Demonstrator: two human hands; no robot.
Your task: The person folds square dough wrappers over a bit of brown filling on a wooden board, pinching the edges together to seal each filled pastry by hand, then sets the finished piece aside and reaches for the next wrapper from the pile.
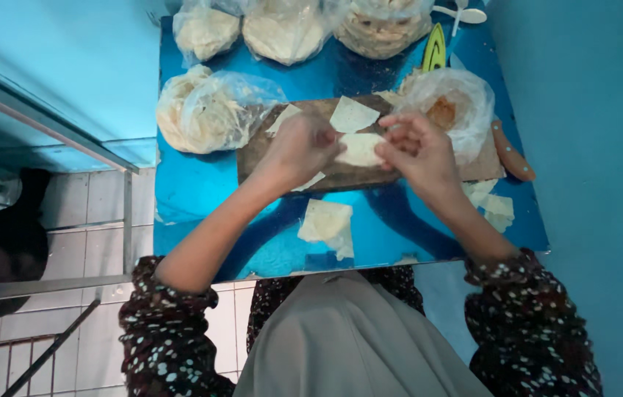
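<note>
On the blue table [201, 191], bagged dough [209, 110] flanks the wooden board [355, 175] where both hands [359, 147] pinch a dough wrapper [361, 149].

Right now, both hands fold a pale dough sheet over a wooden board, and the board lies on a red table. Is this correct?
Not quite: the table is shiny blue, not red, as the head view shows. The rest holds: the left hand and the right hand fold a pale dough sheet over the wooden board.
</note>
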